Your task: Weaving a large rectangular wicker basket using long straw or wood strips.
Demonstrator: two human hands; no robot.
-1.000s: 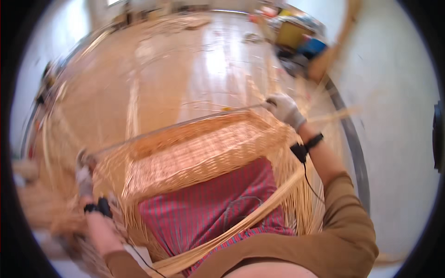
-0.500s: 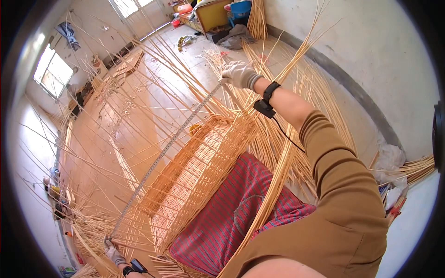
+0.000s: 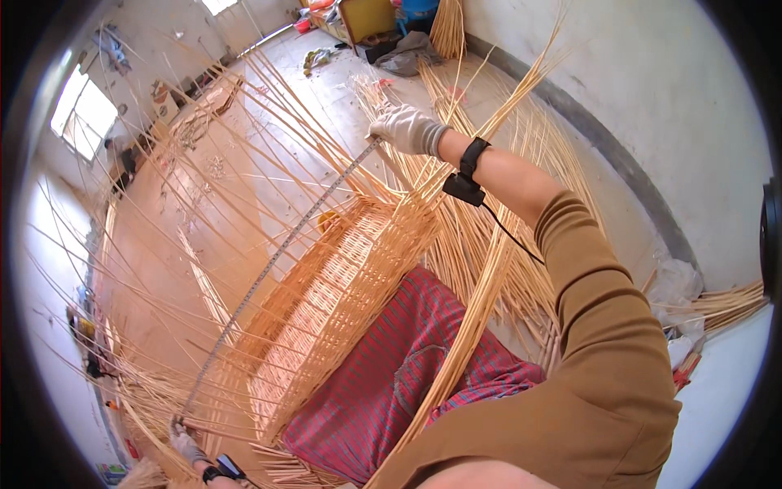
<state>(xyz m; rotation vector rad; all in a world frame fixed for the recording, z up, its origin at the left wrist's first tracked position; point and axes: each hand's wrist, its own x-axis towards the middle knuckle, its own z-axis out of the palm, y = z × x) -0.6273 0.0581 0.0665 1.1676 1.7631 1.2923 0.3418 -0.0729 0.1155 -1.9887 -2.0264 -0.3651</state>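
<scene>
A measuring tape (image 3: 281,248) runs taut along the length of a woven wicker basket (image 3: 330,306), on its far side. My right hand (image 3: 407,130), in a pale work glove, pinches the tape's upper end beyond the basket's far right corner. At the lower left, my gloved left hand (image 3: 186,442) is closed at the tape's other end, by the basket's near left corner; its fingers show only small. Long uncut willow rods (image 3: 293,122) stick up and out from the basket's rim. A red and blue striped cloth (image 3: 358,391) lies beneath the basket's near side, over my lap.
Bundles of loose rods (image 3: 489,269) spread across the floor at right, and another bundle (image 3: 464,359) passes over the cloth. More rods lie at the lower left. A plastic bag (image 3: 676,281) sits by the right wall. At the back stand a yellow cabinet (image 3: 366,18) and a blue bucket (image 3: 419,8).
My right hand has shifted slightly left, my left hand slightly left and down, with the tape still stretched between them. The basket also appears a little farther left as the view shifts.
</scene>
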